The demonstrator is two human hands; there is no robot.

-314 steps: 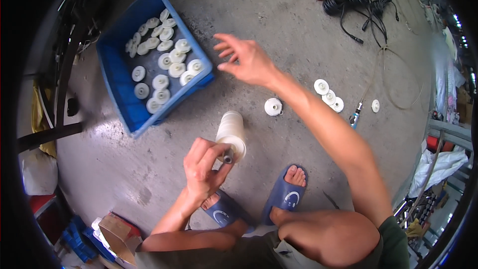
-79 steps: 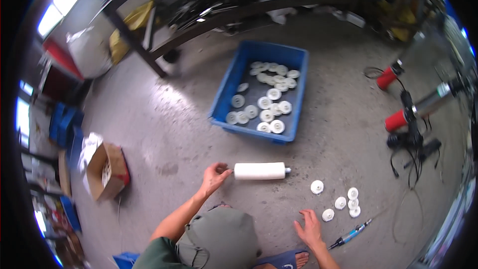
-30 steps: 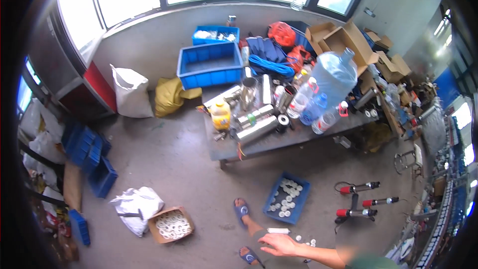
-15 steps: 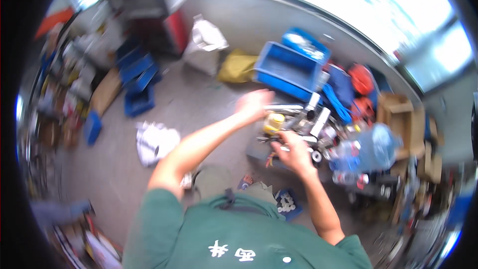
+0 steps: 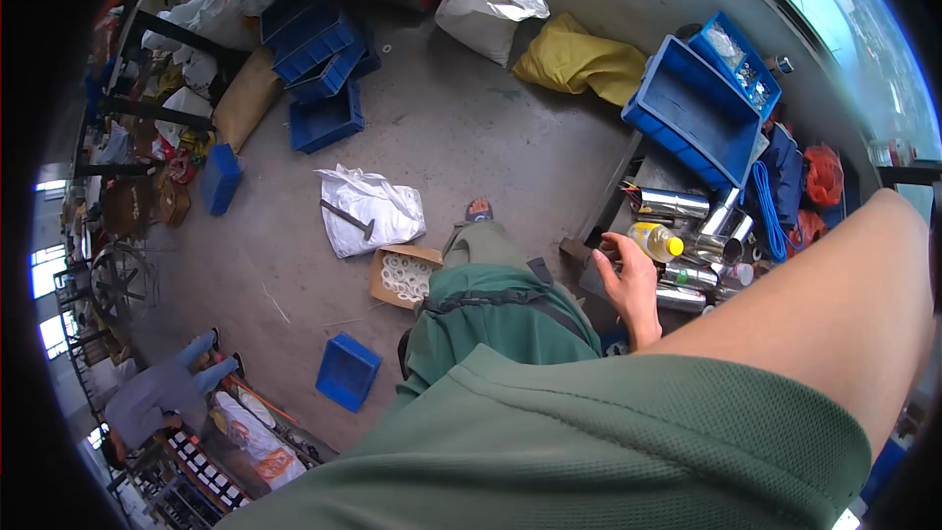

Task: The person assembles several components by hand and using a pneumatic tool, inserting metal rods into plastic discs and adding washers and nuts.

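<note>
My raised left arm (image 5: 814, 309) in its green sleeve crosses close in front of the view, bent at the elbow; its hand lies outside the picture. From behind that arm comes my right hand (image 5: 633, 285), fingers loosely curled and apart, thumb out, nothing visible in it. Beside its fingers lies a clear bottle with yellow contents and a yellow cap (image 5: 655, 240). Shiny metal tubes (image 5: 675, 202) lie around the bottle on the bench, some partly overlapping. My sleeve hides the bench's near part.
Behind the tubes stands a blue crate (image 5: 695, 113), with a smaller blue parts bin (image 5: 741, 59) beyond. Blue cord (image 5: 768, 211) and orange bags (image 5: 824, 177) lie rightward. On the floor are a hammer (image 5: 348, 219) on a white sack, a carton of white rings (image 5: 405, 275) and a bending person (image 5: 162, 397).
The view has swung, shifting the bench to the right. My left hand has left the tubes and gone out of view as its arm rose. My right hand stays near the bottle.
</note>
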